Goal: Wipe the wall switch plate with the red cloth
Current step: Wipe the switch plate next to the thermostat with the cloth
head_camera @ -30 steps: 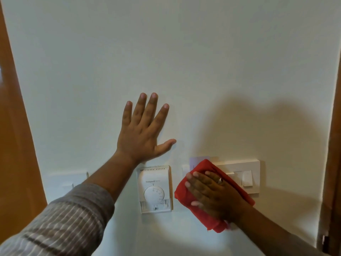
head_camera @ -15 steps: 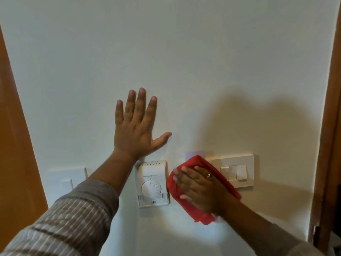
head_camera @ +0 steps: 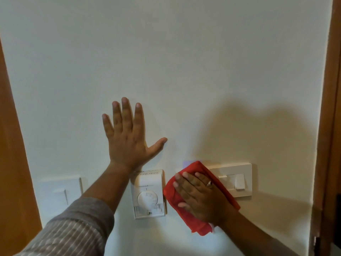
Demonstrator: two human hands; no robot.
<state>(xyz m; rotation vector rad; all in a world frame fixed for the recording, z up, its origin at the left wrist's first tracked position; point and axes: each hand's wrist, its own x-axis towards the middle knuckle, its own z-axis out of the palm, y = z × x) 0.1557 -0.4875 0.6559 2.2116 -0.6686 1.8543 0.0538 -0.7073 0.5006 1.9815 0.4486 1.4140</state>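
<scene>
The switch plate [head_camera: 234, 180] sits right of the thermostat [head_camera: 148, 194], its left part covered by the red cloth [head_camera: 193, 169]. Your right hand [head_camera: 201, 196] presses flat on the cloth, fingers extended. Your left hand [head_camera: 127, 139] lies open against the wall [head_camera: 166, 61] above the thermostat, fingers spread.

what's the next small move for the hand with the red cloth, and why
Probably slide the right hand and red cloth rightward. The cloth covers only the left end of the switch plate, between it and the thermostat; the rocker switches and right side show bare and unwiped. The left hand lies flat on the wall above, so it can keep bracing.
</scene>
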